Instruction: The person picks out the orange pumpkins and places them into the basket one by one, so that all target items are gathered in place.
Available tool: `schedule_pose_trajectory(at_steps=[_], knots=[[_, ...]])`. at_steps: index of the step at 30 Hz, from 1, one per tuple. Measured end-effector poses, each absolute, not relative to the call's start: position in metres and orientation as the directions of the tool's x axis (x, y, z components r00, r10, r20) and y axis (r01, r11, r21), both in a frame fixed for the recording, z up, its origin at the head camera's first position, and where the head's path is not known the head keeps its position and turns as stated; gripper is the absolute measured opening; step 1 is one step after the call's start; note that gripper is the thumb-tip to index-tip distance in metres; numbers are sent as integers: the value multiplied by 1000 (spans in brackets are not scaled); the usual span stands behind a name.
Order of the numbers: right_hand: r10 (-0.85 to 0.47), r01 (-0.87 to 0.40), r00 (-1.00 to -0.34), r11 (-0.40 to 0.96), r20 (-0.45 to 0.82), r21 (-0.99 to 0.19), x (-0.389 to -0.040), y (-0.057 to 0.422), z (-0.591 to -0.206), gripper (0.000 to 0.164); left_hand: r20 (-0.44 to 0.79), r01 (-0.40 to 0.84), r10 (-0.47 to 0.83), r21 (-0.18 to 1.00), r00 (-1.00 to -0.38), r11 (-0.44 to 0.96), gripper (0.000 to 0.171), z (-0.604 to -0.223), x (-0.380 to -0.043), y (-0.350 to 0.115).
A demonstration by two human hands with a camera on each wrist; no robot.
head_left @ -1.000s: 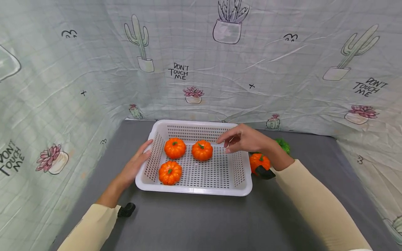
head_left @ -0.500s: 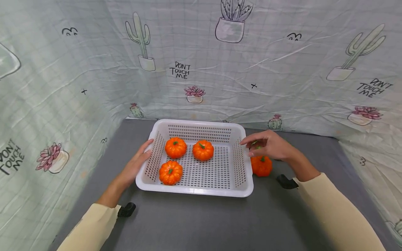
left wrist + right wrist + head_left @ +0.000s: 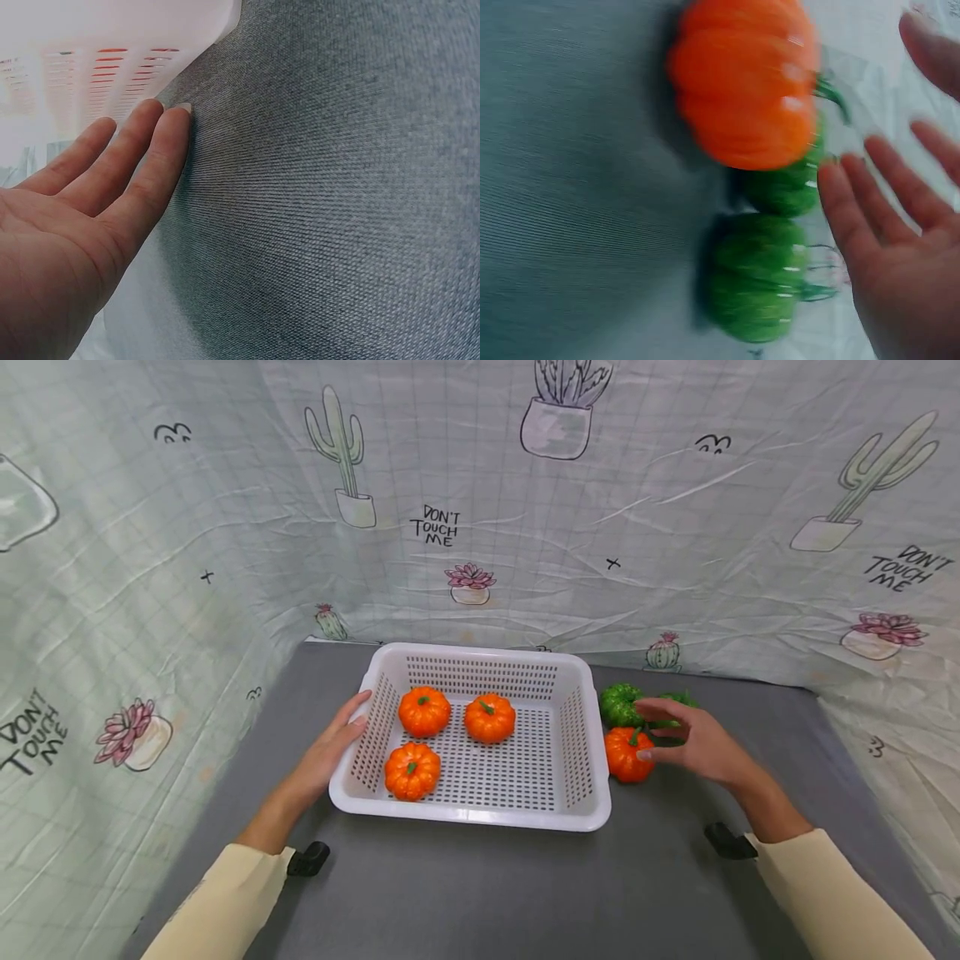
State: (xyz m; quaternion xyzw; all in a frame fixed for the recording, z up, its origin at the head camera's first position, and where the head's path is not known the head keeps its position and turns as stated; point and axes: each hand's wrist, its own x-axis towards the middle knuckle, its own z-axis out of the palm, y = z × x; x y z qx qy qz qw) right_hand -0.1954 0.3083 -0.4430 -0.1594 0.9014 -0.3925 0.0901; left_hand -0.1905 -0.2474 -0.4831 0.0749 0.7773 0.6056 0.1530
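Observation:
A white perforated plastic basket (image 3: 468, 817) holds three small orange pumpkins: one at the back left (image 3: 424, 712), another near its middle (image 3: 490, 718), and a third at the front left (image 3: 412, 772). My left hand (image 3: 324, 760) rests against the basket's left side; in the left wrist view its fingers (image 3: 150, 161) are extended beside the slotted wall. To the right of the basket, my right hand (image 3: 697, 739) hovers, fingers spread, beside a fourth orange pumpkin (image 3: 627, 758). In the right wrist view, this hand (image 3: 900, 232) holds nothing.
Behind the orange pumpkin on the right sit a green pumpkin (image 3: 619, 703) and another green one (image 3: 678, 703), partly hidden by the right hand. Grey cloth (image 3: 480, 893) covers the table. A cactus-print curtain (image 3: 510, 510) hangs behind and on both sides.
My right hand has moved right, from over the basket to beside the outer orange pumpkin, exposing the green pumpkins. The left hand has stayed at the basket's left side.

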Motion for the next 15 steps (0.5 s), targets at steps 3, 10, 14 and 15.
schedule_pose_trajectory(at_steps=[3, 10, 14, 15], knots=[[-298, -175, -954, 662, -42, -729, -186, 309, -457, 86, -144, -65, 301, 964, -943, 258, 62, -483, -190, -247], [-170, -53, -982, 664, -82, -746, -173, 302, -484, 102, -146, -67, 306, 965, -941, 255, 61, -483, -191, -246], [-151, -26, -982, 702, -113, -712, -172, 294, -491, 104, -144, -64, 307, 964, -941, 256, 61, -482, -191, -247], [-143, -21, -983, 712, -115, -702, -171, 292, -492, 104, -144, -63, 307, 964, -941, 259, 61, -482, -191, -247]])
